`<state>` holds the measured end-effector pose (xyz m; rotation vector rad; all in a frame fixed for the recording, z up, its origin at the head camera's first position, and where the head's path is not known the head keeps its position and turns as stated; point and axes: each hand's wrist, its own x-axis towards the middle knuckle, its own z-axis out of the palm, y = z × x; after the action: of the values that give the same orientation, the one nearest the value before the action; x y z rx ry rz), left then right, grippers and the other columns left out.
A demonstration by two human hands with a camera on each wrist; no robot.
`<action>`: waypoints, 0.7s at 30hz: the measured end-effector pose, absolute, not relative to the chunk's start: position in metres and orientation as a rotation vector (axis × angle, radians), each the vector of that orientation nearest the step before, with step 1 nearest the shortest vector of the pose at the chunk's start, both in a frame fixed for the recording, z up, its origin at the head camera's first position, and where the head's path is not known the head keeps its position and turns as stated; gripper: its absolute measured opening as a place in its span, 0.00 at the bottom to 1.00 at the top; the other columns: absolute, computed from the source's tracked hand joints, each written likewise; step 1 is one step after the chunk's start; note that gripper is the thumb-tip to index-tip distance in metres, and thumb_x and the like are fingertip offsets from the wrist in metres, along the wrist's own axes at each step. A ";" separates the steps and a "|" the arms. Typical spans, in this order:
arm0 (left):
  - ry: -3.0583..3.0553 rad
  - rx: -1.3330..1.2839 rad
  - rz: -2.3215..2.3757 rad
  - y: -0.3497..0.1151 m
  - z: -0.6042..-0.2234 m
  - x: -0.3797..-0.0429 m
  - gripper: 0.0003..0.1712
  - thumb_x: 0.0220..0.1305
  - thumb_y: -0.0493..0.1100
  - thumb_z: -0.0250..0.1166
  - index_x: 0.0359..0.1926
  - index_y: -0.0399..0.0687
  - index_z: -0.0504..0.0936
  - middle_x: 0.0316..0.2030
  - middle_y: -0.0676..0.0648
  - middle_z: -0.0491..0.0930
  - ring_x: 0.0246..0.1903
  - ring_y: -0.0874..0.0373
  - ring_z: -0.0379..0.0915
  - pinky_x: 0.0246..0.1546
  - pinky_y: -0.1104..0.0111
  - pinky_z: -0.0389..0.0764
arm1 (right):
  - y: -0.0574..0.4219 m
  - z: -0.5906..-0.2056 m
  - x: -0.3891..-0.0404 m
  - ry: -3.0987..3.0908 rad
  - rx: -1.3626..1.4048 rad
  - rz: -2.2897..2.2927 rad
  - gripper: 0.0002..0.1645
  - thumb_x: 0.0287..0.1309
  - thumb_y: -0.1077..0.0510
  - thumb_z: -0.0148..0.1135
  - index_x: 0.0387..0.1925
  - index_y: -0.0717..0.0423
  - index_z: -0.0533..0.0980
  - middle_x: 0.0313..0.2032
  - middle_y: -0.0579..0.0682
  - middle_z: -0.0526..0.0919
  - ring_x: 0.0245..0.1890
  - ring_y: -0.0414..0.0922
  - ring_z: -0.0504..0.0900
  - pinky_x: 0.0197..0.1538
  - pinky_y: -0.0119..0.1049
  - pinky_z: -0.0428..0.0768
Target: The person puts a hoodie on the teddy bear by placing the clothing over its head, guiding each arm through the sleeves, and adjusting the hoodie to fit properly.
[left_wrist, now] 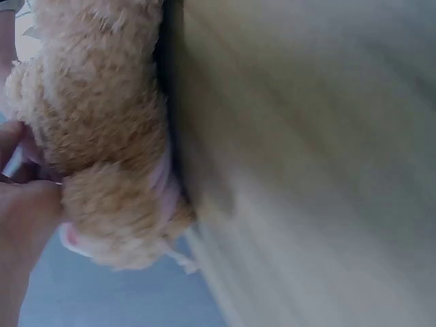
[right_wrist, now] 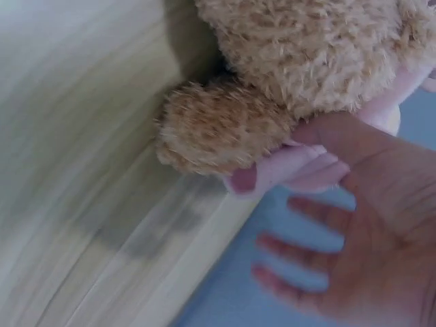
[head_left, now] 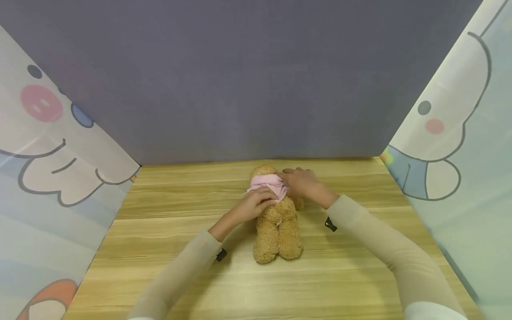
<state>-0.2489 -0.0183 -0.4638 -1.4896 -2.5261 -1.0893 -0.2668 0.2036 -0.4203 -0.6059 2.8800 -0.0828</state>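
Observation:
A light-brown plush bear (head_left: pixel 278 235) lies on the wooden table, legs towards me, with a pink garment (head_left: pixel 267 181) about its upper body. My left hand (head_left: pixel 258 203) is at the garment's near edge, thumb and fingers drawn together on the cloth; in the left wrist view that hand (left_wrist: pixel 24 204) is partly cut off. On the bear's right side, my right hand (head_left: pixel 302 181) holds the garment's edge. The right wrist view shows the thumb tucked between plush arm (right_wrist: pixel 221 126) and pink cloth (right_wrist: pixel 293 167), other fingers spread loosely. The index fingertip is hidden.
The wood-grain table (head_left: pixel 168 249) ends at a grey back panel (head_left: pixel 256 89). Cartoon-printed sheets stand along the left side (head_left: pixel 72 178) and right side (head_left: pixel 440 155). Small black clips hang beneath each wrist.

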 end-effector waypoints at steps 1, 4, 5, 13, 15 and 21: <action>-2.561 -1.451 -1.080 -0.018 -0.462 -0.248 0.08 0.73 0.38 0.63 0.47 0.43 0.85 0.41 0.49 0.83 0.42 0.58 0.76 0.47 0.67 0.78 | 0.204 -0.419 -0.269 2.865 -0.672 -0.149 0.42 0.68 0.54 0.62 0.78 0.48 0.58 0.74 0.58 0.63 0.68 0.66 0.68 0.61 0.63 0.75; -2.699 -1.317 -0.990 -0.015 -0.455 -0.243 0.09 0.74 0.44 0.62 0.49 0.45 0.80 0.35 0.52 0.78 0.35 0.60 0.71 0.38 0.68 0.75 | 0.207 -0.414 -0.277 2.835 -0.881 -0.390 0.34 0.64 0.67 0.58 0.72 0.60 0.67 0.72 0.64 0.65 0.68 0.66 0.67 0.68 0.61 0.67; -2.738 -1.276 -0.937 -0.013 -0.452 -0.242 0.10 0.74 0.46 0.62 0.49 0.45 0.79 0.33 0.53 0.77 0.32 0.60 0.69 0.35 0.68 0.73 | 0.207 -0.412 -0.280 2.830 -0.944 -0.475 0.32 0.62 0.71 0.56 0.68 0.62 0.71 0.71 0.65 0.65 0.69 0.66 0.67 0.70 0.60 0.66; -2.756 -1.217 -0.580 0.001 -0.434 -0.238 0.09 0.73 0.47 0.63 0.43 0.48 0.86 0.40 0.49 0.86 0.38 0.54 0.80 0.43 0.59 0.79 | 0.184 -0.396 -0.304 2.847 -1.029 -0.623 0.20 0.70 0.70 0.55 0.61 0.62 0.78 0.60 0.62 0.80 0.53 0.57 0.82 0.59 0.49 0.78; -2.765 -1.221 -0.556 0.004 -0.435 -0.235 0.11 0.74 0.45 0.62 0.49 0.49 0.86 0.45 0.48 0.84 0.43 0.52 0.79 0.49 0.55 0.78 | 0.182 -0.397 -0.313 2.768 -0.983 -0.574 0.23 0.72 0.65 0.57 0.65 0.63 0.74 0.60 0.63 0.80 0.46 0.55 0.82 0.56 0.49 0.79; -2.767 -1.134 -0.511 0.010 -0.437 -0.224 0.14 0.75 0.44 0.59 0.55 0.50 0.84 0.49 0.48 0.80 0.48 0.52 0.72 0.49 0.54 0.72 | 0.186 -0.399 -0.339 2.585 -0.853 -0.525 0.16 0.71 0.63 0.56 0.54 0.66 0.80 0.48 0.60 0.84 0.43 0.51 0.79 0.49 0.43 0.78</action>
<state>-0.2241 0.0102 -0.4369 -1.1341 -2.7665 -0.5109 -0.3392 0.1862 -0.3991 -0.8530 2.5849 -0.5253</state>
